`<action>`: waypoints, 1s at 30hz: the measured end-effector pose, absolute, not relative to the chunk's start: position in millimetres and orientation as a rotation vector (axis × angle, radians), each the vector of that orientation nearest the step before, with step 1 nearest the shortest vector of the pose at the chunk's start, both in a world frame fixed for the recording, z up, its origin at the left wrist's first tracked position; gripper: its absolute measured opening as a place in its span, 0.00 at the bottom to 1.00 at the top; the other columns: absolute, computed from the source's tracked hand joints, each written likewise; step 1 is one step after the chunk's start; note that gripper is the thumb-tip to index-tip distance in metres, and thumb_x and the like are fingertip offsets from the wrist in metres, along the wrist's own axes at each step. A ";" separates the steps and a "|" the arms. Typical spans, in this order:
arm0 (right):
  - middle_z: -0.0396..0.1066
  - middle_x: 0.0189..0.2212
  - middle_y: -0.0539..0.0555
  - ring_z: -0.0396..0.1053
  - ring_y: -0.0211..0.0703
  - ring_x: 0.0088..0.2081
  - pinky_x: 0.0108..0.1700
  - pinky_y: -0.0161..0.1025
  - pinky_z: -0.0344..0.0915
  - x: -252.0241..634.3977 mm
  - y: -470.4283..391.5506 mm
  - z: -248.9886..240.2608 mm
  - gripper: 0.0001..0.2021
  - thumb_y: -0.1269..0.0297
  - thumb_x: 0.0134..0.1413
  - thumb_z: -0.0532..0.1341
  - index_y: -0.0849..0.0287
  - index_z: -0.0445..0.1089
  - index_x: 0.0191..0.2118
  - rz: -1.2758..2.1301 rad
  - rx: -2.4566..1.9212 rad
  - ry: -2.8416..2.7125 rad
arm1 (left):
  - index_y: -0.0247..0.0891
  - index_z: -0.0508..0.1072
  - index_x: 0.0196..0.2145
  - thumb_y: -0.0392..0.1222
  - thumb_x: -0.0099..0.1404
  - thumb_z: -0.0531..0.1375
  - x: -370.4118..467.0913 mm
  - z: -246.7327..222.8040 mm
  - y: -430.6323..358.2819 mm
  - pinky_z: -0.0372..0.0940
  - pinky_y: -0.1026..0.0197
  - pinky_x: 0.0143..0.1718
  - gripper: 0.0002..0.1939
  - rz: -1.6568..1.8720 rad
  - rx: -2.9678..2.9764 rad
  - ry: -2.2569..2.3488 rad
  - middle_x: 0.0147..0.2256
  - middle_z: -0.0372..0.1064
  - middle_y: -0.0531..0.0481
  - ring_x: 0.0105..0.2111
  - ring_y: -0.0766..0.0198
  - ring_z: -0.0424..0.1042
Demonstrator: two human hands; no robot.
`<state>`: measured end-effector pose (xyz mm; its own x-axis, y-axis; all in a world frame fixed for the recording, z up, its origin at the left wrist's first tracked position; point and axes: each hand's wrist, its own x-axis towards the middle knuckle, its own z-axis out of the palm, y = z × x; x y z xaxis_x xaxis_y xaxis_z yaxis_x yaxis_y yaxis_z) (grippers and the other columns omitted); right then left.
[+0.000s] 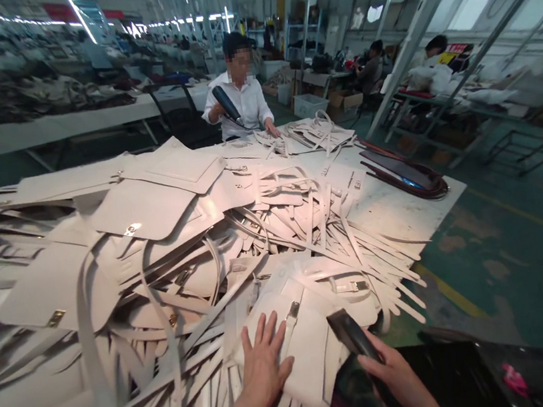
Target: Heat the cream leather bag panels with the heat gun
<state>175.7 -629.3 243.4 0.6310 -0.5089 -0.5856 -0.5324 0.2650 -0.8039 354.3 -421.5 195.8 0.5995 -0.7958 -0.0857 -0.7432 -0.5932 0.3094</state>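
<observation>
- Table (404, 212): its worn, pale surface shows toward the right corner; the nearer part is buried.
- Heap of pale panels and straps (148, 204): spreads across the table, many straps tangled. It likely makes a springy, uneven support, so the work seems best done on the flattest part.
- Co-worker in a white shirt (253, 101): at the far side, holding a dark tool (226, 104) raised in one hand.
- Pale bag piece (308, 350): lies at the table's near edge, directly in front of the wearer, on top of other pieces. Pressing it flat from the side should stop it sliding off.
- Black tool (354, 334): its broad, flat end is just beside the piece's right side. It looks like a blower; if so, small, even passes, aimed away from the fingers, would serve best.
- Left hand (266, 364): wide open, palm down, fingers spread, resting on the piece's left part and holding nothing.
- Right hand (397, 374): closed around the tool's body, thumb on the near side; some fingers are hidden.
- Metal clasp (293, 309): on the piece, just beside the left fingertips.
</observation>
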 end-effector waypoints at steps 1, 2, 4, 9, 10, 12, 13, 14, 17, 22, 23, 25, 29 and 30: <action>0.66 0.16 0.46 0.60 0.39 0.12 0.14 0.34 0.59 178.4 -628.6 240.0 0.37 0.55 0.41 0.62 0.60 0.53 0.58 0.026 -1.360 0.970 | 0.51 0.52 0.58 0.37 0.51 0.57 353.8 196.3 -421.1 0.30 0.34 0.54 0.36 -0.336 2.573 -1.277 0.62 0.40 0.51 0.60 0.47 0.39; 0.64 0.15 0.45 0.60 0.39 0.12 0.13 0.34 0.59 182.2 -629.0 237.8 0.37 0.55 0.42 0.61 0.60 0.51 0.59 0.031 -1.355 0.974 | 0.52 0.52 0.58 0.38 0.51 0.57 352.9 197.0 -420.9 0.31 0.34 0.54 0.37 -0.359 2.558 -1.285 0.62 0.39 0.51 0.60 0.47 0.39; 0.61 0.14 0.43 0.60 0.39 0.12 0.12 0.34 0.58 190.7 -632.3 238.1 0.38 0.54 0.45 0.59 0.59 0.46 0.61 0.021 -1.356 0.985 | 0.52 0.51 0.58 0.38 0.51 0.58 349.9 199.3 -420.6 0.31 0.34 0.55 0.37 -0.405 2.536 -1.295 0.62 0.39 0.51 0.61 0.48 0.38; 0.59 0.13 0.42 0.61 0.39 0.14 0.13 0.33 0.60 211.9 -642.7 262.7 0.36 0.54 0.48 0.58 0.56 0.43 0.61 -0.039 -1.442 0.960 | 0.52 0.52 0.58 0.37 0.49 0.58 340.5 206.8 -419.8 0.30 0.35 0.55 0.38 -0.491 2.515 -1.304 0.62 0.37 0.52 0.61 0.49 0.36; 0.60 0.13 0.42 0.61 0.39 0.14 0.13 0.32 0.60 218.9 -643.4 269.0 0.35 0.55 0.48 0.58 0.55 0.44 0.61 -0.032 -1.465 0.930 | 0.52 0.52 0.58 0.37 0.49 0.58 339.3 207.7 -419.3 0.30 0.35 0.55 0.38 -0.507 2.512 -1.303 0.62 0.37 0.52 0.61 0.48 0.36; 0.62 0.15 0.42 0.62 0.38 0.14 0.13 0.32 0.60 238.7 -642.5 279.1 0.32 0.57 0.47 0.58 0.53 0.51 0.59 0.013 -1.511 0.839 | 0.52 0.51 0.58 0.37 0.49 0.58 338.3 208.2 -417.4 0.29 0.35 0.55 0.39 -0.526 2.501 -1.301 0.62 0.36 0.52 0.61 0.48 0.36; 0.63 0.16 0.43 0.62 0.38 0.14 0.13 0.32 0.60 251.2 -640.8 282.2 0.29 0.59 0.46 0.59 0.52 0.55 0.57 0.045 -1.532 0.786 | 0.52 0.51 0.58 0.37 0.48 0.59 338.4 207.7 -416.2 0.29 0.34 0.55 0.39 -0.530 2.493 -1.301 0.62 0.36 0.51 0.61 0.48 0.36; 0.64 0.17 0.43 0.62 0.37 0.14 0.14 0.32 0.59 265.3 -638.4 283.7 0.27 0.60 0.45 0.60 0.52 0.59 0.54 0.079 -1.551 0.736 | 0.52 0.50 0.58 0.38 0.48 0.59 338.9 206.9 -414.9 0.29 0.34 0.55 0.40 -0.532 2.484 -1.300 0.62 0.36 0.51 0.61 0.47 0.35; 0.65 0.16 0.43 0.61 0.35 0.12 0.14 0.32 0.58 312.3 -628.7 279.9 0.21 0.64 0.44 0.60 0.55 0.66 0.49 0.169 -1.598 0.630 | 0.52 0.50 0.58 0.38 0.48 0.59 340.9 204.1 -411.7 0.29 0.34 0.55 0.41 -0.554 2.455 -1.297 0.62 0.36 0.51 0.61 0.47 0.35; 0.64 0.16 0.43 0.59 0.30 0.13 0.14 0.29 0.59 375.9 -617.6 267.8 0.15 0.66 0.50 0.59 0.61 0.65 0.46 0.201 -1.668 0.570 | 0.52 0.52 0.58 0.40 0.47 0.61 340.2 203.0 -409.2 0.30 0.33 0.55 0.40 -0.562 2.393 -1.281 0.62 0.39 0.50 0.61 0.47 0.37; 0.64 0.17 0.43 0.59 0.30 0.13 0.15 0.29 0.59 381.4 -616.7 267.4 0.15 0.66 0.50 0.60 0.61 0.66 0.45 0.188 -1.679 0.565 | 0.52 0.53 0.57 0.40 0.48 0.61 339.1 202.8 -406.7 0.30 0.33 0.55 0.39 -0.530 2.381 -1.263 0.62 0.40 0.49 0.61 0.47 0.38; 0.65 0.19 0.43 0.60 0.30 0.14 0.15 0.29 0.60 381.6 -615.0 268.8 0.17 0.65 0.49 0.60 0.60 0.65 0.47 0.146 -1.692 0.564 | 0.49 0.57 0.55 0.39 0.51 0.58 336.4 201.4 -396.4 0.32 0.35 0.56 0.33 -0.415 2.356 -1.178 0.61 0.43 0.48 0.60 0.49 0.41; 0.63 0.17 0.42 0.62 0.35 0.14 0.14 0.31 0.60 343.0 -608.5 275.3 0.28 0.61 0.48 0.59 0.54 0.55 0.56 0.066 -1.672 0.612 | 0.39 0.61 0.53 0.40 0.58 0.52 332.4 196.8 -357.3 0.47 0.46 0.57 0.23 -0.199 2.241 -0.634 0.57 0.53 0.42 0.57 0.54 0.52; 0.62 0.17 0.43 0.63 0.36 0.15 0.14 0.31 0.61 328.2 -606.6 276.8 0.29 0.59 0.48 0.58 0.53 0.52 0.58 0.054 -1.661 0.633 | 0.38 0.61 0.52 0.41 0.58 0.52 332.1 196.5 -346.7 0.52 0.48 0.55 0.23 -0.195 2.180 -0.473 0.55 0.56 0.41 0.55 0.54 0.55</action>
